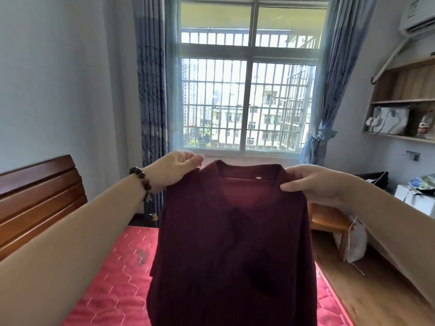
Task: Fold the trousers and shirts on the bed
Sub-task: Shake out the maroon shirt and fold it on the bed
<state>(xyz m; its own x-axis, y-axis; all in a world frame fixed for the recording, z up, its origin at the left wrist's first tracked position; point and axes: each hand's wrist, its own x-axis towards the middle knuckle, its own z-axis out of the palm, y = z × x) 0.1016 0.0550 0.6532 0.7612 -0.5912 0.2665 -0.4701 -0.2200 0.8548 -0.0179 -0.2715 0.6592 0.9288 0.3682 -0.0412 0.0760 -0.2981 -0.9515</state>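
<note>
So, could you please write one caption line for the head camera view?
Both hands, left hand and right hand, hold a dark red shirt up by its shoulders above the red mattress, facing the window.

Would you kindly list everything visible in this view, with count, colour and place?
shirt: one, maroon, held up by its shoulders over the bed
mattress: one, red quilted, below the shirt
headboard: one, brown wood, left
window: one, barred, centre back
curtains: two, blue-grey, flanking the window
air conditioner: one, white, top right
shelf: one, light wood, right wall
handbag: one, pale grey, on the shelf
bracelet: one, dark beads, left wrist
left hand: pinches the shirt's left shoulder
right hand: pinches the right shoulder
</note>
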